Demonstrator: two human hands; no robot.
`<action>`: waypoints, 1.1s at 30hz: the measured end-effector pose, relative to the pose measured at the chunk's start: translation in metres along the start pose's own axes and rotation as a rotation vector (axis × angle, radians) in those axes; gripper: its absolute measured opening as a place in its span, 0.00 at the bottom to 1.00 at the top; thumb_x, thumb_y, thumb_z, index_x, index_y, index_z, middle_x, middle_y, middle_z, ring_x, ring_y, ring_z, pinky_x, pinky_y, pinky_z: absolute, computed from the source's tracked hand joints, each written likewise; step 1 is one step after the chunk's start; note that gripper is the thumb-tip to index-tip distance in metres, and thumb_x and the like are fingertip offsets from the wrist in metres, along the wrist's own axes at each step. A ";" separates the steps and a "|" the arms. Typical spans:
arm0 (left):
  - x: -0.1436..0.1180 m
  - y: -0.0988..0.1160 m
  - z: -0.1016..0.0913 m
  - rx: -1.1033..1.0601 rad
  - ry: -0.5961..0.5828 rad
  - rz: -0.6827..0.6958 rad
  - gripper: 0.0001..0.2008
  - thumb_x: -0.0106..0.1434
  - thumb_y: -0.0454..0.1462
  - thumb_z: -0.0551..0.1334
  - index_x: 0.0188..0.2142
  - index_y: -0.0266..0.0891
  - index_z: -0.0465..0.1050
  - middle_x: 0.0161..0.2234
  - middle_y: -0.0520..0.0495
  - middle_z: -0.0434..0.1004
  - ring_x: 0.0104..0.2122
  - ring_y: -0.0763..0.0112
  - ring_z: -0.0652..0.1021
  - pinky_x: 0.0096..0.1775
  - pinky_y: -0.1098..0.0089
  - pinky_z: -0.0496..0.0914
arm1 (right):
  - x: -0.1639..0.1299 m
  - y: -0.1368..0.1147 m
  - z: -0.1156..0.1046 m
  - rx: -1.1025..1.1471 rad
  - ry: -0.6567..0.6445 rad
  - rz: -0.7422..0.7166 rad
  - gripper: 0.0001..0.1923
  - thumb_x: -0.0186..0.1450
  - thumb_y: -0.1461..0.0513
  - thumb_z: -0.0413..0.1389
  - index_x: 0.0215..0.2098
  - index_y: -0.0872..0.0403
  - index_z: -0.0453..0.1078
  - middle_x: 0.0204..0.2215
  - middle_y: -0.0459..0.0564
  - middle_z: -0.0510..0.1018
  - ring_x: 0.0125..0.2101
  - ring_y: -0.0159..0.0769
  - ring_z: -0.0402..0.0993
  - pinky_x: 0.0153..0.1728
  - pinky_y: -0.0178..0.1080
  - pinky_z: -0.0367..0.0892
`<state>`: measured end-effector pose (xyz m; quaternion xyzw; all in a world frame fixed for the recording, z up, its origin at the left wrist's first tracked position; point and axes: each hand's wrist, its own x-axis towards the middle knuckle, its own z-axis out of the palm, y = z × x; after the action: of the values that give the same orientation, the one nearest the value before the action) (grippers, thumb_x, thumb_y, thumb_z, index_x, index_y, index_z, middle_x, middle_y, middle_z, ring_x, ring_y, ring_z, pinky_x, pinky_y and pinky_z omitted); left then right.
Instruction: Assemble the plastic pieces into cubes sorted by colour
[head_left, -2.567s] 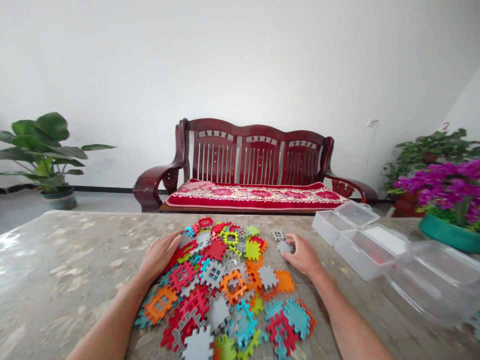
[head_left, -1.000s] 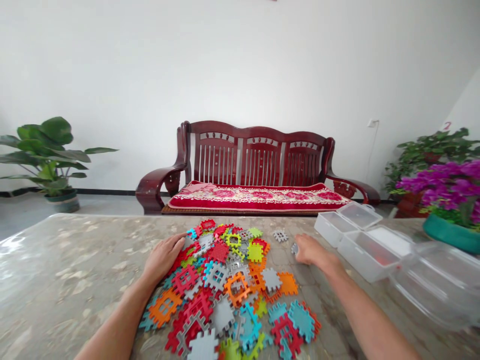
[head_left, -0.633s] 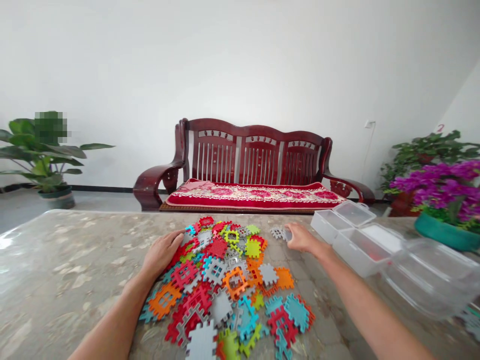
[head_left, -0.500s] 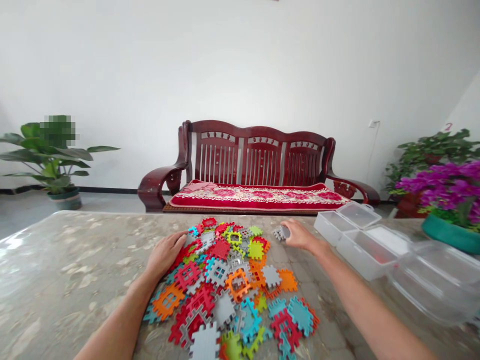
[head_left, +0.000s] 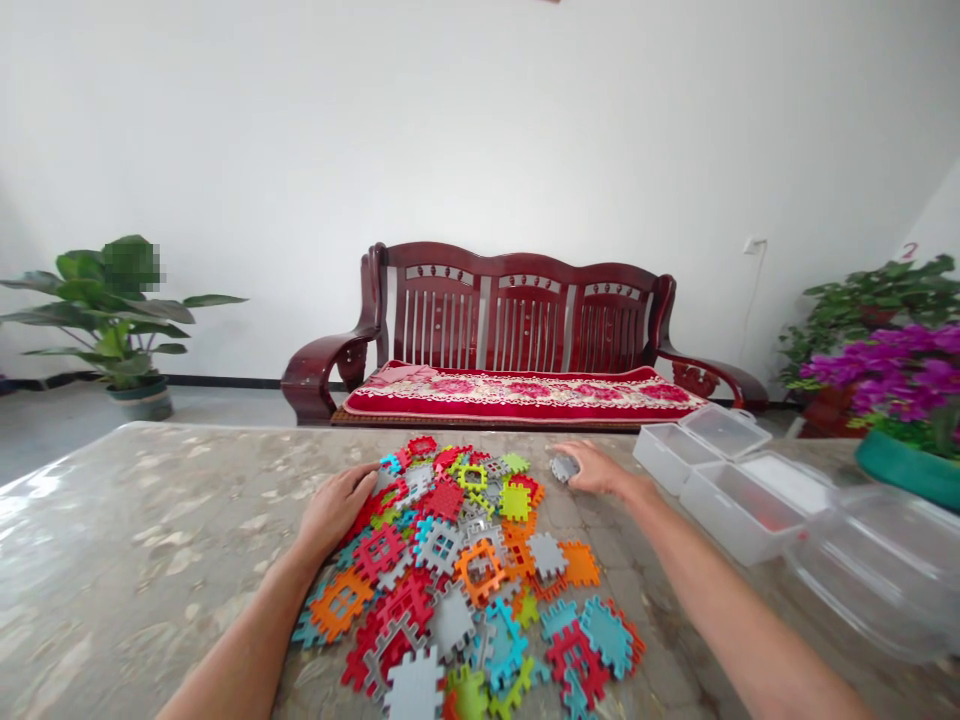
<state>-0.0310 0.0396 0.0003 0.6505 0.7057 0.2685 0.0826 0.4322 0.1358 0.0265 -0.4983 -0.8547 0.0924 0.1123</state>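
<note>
A heap of flat plastic interlocking tiles with notched edges, in red, orange, grey, blue and lime, covers the middle of the table; an orange window tile and a lime tile lie among them. My left hand rests along the heap's far left side, fingers stretched out, fingertips beside a grey piece. To the right of the heap, my right hand is low over the table with its fingers closed at a grey interlocking tile. Part of that tile is hidden by the fingers.
Clear plastic boxes with lifted lids stand on the right of the patterned table. Behind them is a teal pot of purple flowers. A dark red wooden bench stands beyond the table, and a potted plant at left.
The camera has turned slightly left, so everything sits a little further right. The grey tile at my right hand seems to lie flatter. My left hand stays by the heap.
</note>
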 end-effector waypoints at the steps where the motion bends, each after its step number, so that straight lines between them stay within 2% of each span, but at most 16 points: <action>1: 0.000 0.000 0.000 0.000 0.002 -0.004 0.28 0.66 0.48 0.46 0.54 0.42 0.76 0.52 0.45 0.79 0.51 0.57 0.77 0.54 0.63 0.67 | 0.001 -0.001 0.001 0.014 -0.012 0.009 0.41 0.46 0.69 0.55 0.60 0.54 0.67 0.57 0.56 0.73 0.56 0.48 0.67 0.58 0.46 0.60; 9: -0.001 -0.001 0.002 -0.010 0.022 -0.009 0.26 0.65 0.47 0.47 0.53 0.44 0.76 0.51 0.47 0.80 0.51 0.59 0.77 0.52 0.65 0.68 | -0.005 -0.013 0.013 0.032 0.006 0.060 0.35 0.49 0.66 0.56 0.57 0.57 0.70 0.54 0.59 0.74 0.53 0.49 0.70 0.56 0.45 0.62; 13: -0.001 0.000 0.002 -0.020 0.024 -0.011 0.27 0.66 0.48 0.47 0.53 0.43 0.76 0.51 0.46 0.79 0.51 0.59 0.77 0.52 0.66 0.68 | -0.016 -0.027 0.017 0.038 0.041 0.074 0.36 0.50 0.66 0.56 0.59 0.57 0.68 0.57 0.59 0.72 0.56 0.49 0.67 0.59 0.46 0.59; 15: -0.001 0.000 0.002 -0.020 0.016 -0.014 0.27 0.66 0.48 0.46 0.54 0.43 0.76 0.52 0.47 0.79 0.52 0.59 0.77 0.53 0.66 0.67 | -0.023 -0.038 0.018 0.039 0.105 0.079 0.36 0.52 0.66 0.56 0.60 0.56 0.67 0.59 0.58 0.70 0.58 0.48 0.64 0.60 0.47 0.57; 17: -0.001 0.000 0.002 -0.015 0.003 -0.015 0.27 0.66 0.48 0.45 0.54 0.43 0.75 0.52 0.46 0.78 0.52 0.59 0.76 0.54 0.65 0.67 | -0.030 -0.051 0.019 0.055 0.226 0.058 0.32 0.55 0.65 0.55 0.59 0.55 0.67 0.57 0.56 0.71 0.58 0.46 0.64 0.61 0.47 0.56; 20: -0.001 0.001 0.001 -0.016 -0.005 -0.016 0.27 0.67 0.47 0.45 0.54 0.42 0.74 0.53 0.45 0.78 0.53 0.59 0.76 0.55 0.64 0.66 | -0.037 -0.076 0.020 0.090 0.347 -0.011 0.26 0.59 0.61 0.56 0.57 0.51 0.70 0.52 0.53 0.76 0.53 0.44 0.67 0.58 0.47 0.60; 24: -0.002 0.002 0.001 -0.025 -0.004 -0.020 0.27 0.67 0.47 0.45 0.54 0.41 0.74 0.53 0.44 0.78 0.53 0.59 0.75 0.55 0.64 0.65 | -0.037 -0.108 0.021 0.062 0.275 -0.068 0.29 0.58 0.59 0.60 0.58 0.47 0.68 0.51 0.52 0.77 0.51 0.46 0.68 0.55 0.47 0.61; 28: -0.002 0.002 0.001 -0.029 0.007 -0.026 0.27 0.66 0.48 0.46 0.54 0.42 0.75 0.52 0.46 0.78 0.52 0.59 0.76 0.55 0.65 0.66 | -0.033 -0.123 0.024 0.034 0.241 -0.081 0.32 0.56 0.61 0.62 0.59 0.46 0.68 0.49 0.51 0.78 0.49 0.45 0.68 0.52 0.45 0.62; 30: -0.002 0.001 0.001 -0.029 0.008 -0.018 0.27 0.66 0.48 0.46 0.54 0.42 0.75 0.53 0.46 0.78 0.52 0.59 0.76 0.55 0.65 0.66 | -0.032 -0.124 0.026 0.040 0.263 -0.099 0.29 0.55 0.63 0.61 0.56 0.45 0.70 0.47 0.49 0.79 0.47 0.44 0.69 0.50 0.44 0.63; 33: -0.002 0.001 0.001 -0.026 0.004 -0.011 0.27 0.66 0.48 0.46 0.54 0.42 0.75 0.53 0.46 0.78 0.52 0.59 0.76 0.55 0.65 0.66 | -0.032 -0.119 0.026 0.118 0.304 -0.098 0.20 0.57 0.66 0.58 0.47 0.45 0.76 0.39 0.47 0.81 0.41 0.40 0.71 0.45 0.41 0.65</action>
<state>-0.0297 0.0385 -0.0010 0.6449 0.7059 0.2785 0.0909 0.3418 0.0488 0.0304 -0.4570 -0.8441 0.0605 0.2738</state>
